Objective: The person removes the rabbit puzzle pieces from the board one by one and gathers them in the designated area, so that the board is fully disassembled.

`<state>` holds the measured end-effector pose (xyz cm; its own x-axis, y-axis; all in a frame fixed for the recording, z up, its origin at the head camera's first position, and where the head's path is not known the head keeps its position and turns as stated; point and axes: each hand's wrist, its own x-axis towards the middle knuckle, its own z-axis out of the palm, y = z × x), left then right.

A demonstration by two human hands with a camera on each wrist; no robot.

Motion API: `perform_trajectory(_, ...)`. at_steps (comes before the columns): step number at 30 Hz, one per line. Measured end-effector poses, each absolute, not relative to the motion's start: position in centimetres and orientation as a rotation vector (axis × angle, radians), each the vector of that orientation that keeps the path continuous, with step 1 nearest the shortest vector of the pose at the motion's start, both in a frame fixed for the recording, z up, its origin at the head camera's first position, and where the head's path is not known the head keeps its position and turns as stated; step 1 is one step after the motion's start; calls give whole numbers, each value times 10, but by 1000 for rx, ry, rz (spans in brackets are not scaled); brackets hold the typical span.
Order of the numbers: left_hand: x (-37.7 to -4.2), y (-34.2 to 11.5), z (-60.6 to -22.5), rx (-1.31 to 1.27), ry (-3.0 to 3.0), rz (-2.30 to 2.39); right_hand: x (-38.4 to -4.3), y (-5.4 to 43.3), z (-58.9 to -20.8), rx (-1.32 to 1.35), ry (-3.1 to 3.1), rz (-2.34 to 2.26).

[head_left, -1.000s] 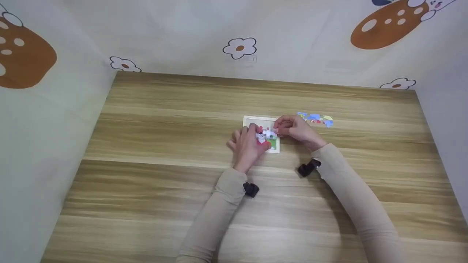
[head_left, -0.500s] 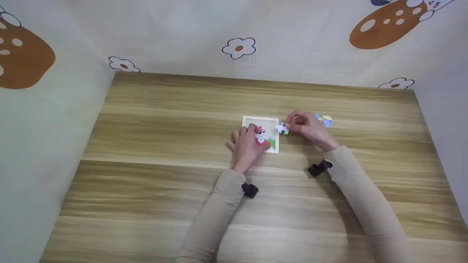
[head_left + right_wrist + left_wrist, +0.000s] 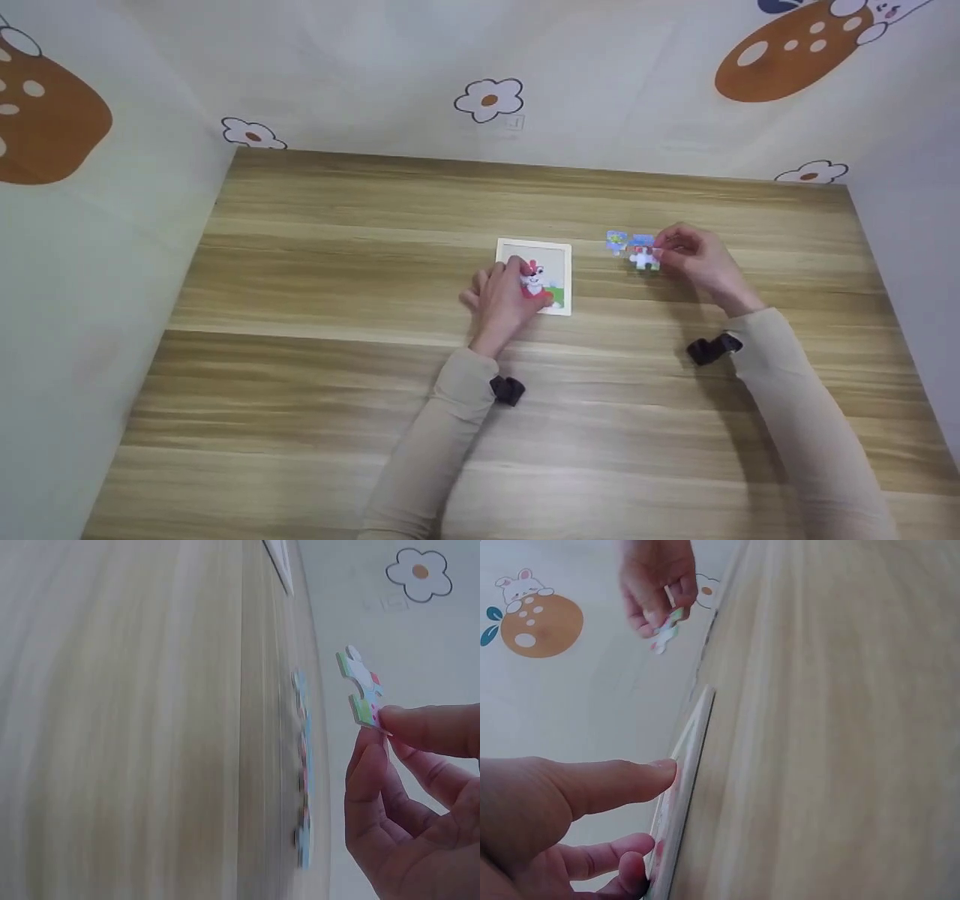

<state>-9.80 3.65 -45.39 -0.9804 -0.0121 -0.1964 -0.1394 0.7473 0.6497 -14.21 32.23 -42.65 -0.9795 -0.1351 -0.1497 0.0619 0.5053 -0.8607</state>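
In the head view a small white-framed jigsaw puzzle lies on the wooden tabletop, its lower part showing a white cartoon animal and green ground. My left hand rests over its left side, thumb and fingertips pressing on the picture and covering part of it. In the left wrist view the left thumb lies along the thin puzzle frame. To the right, my right hand pinches a white and green puzzle piece between thumb and fingertips, held above the table.
Several loose blue, yellow and red puzzle pieces lie right of the frame, partly hidden by the held piece and right hand. A wall with printed flowers closes the table's far edge. A black wrist camera is strapped to each sleeve.
My right hand has lifted the puzzle piece off the framed puzzle and carried it right, to over the loose pieces. The left hand has stayed on the puzzle.
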Motion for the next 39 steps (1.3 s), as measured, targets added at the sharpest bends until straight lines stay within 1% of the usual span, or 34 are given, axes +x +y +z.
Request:
perform_trajectory(15,-102,4,-448,-111,2692,1235,-137,357,-432,19,2643,-1288)
perform_trajectory(20,-103,-5,-451,-102,2711,1193,-138,359,-433,54,2613,-1238)
perform_trajectory(26,-102,-6,-455,-70,2712,1146,-139,357,-432,110,2604,-1159)
perform_trajectory(39,-101,-4,-456,-61,2718,1129,-140,354,-435,105,2668,-1073)
